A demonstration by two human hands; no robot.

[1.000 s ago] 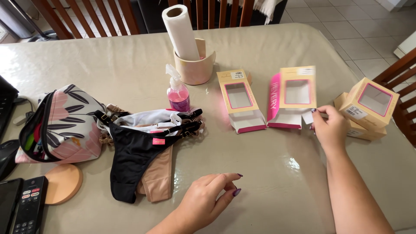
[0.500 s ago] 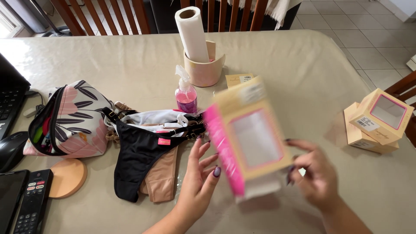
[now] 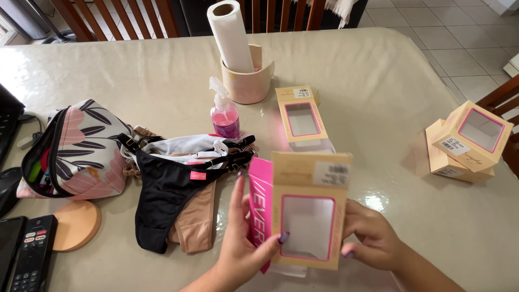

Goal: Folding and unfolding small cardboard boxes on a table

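A big table (image 3: pixel 378 70) fills the view. It has a tan cloth under a clear, shiny cover, and light shines off it in spots. Brown wooden chairs (image 3: pixel 108 16) stand at the far edge, and pale floor tiles (image 3: pixel 432 21) show past the table's corner.

Both hands hold up a box (image 3: pixel 307 208) just over the near edge of the table. The box is thin card, tan on the front and bright pink on one side, with a see-through window framed in pink. The left hand (image 3: pixel 243 243) grips the pink side, thumb on the front. The right hand (image 3: pixel 370 238) grips the other side, fingers curled behind.

A flat box (image 3: pixel 301 116) of the same kind lies on the table behind it. Two more boxes (image 3: pixel 465 143) sit stacked at the right, well apart from the hands.

Soft underwear (image 3: pixel 175 186) lies in a pile just left of the left hand: black on top, tan under it, white behind. A small spray bottle (image 3: pixel 223 113) with pink liquid stands behind the pile. A paper roll (image 3: pixel 232 35) leans in a round holder (image 3: pixel 247 81).

At the left sits a floppy pouch (image 3: pixel 75 151) with a leaf print, zip open. Near it lie a round tan disc (image 3: pixel 75 224) and a black remote (image 3: pixel 32 254).
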